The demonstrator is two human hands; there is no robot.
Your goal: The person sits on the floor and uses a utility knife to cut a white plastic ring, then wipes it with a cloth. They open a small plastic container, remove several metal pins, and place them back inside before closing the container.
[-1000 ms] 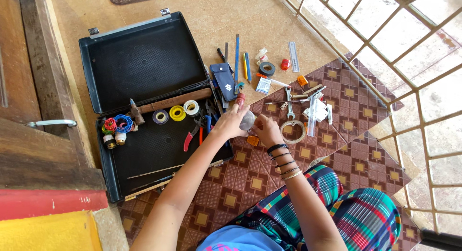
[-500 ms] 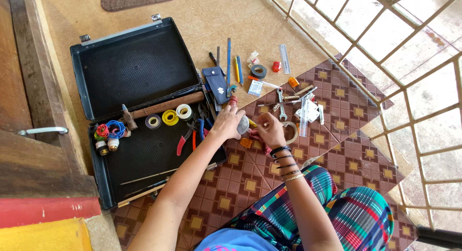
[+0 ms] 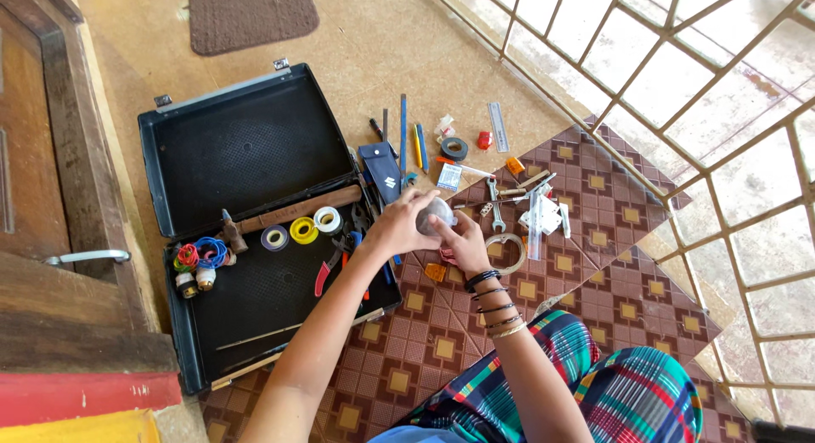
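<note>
While both hands (image 3: 429, 227) clasp a clear container (image 3: 435, 212), tools (image 3: 518, 207) crowd around.

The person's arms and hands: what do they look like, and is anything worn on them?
Both arms are bare, with no sleeves and no gloves. The right wrist wears a stack of thin bangles, several dark ones and a gold-coloured one nearest the elbow. The left hand and its wrist show no bangles; I cannot make out any rings. The fingernails on the right hand look painted reddish, though they are small in the picture.
</note>
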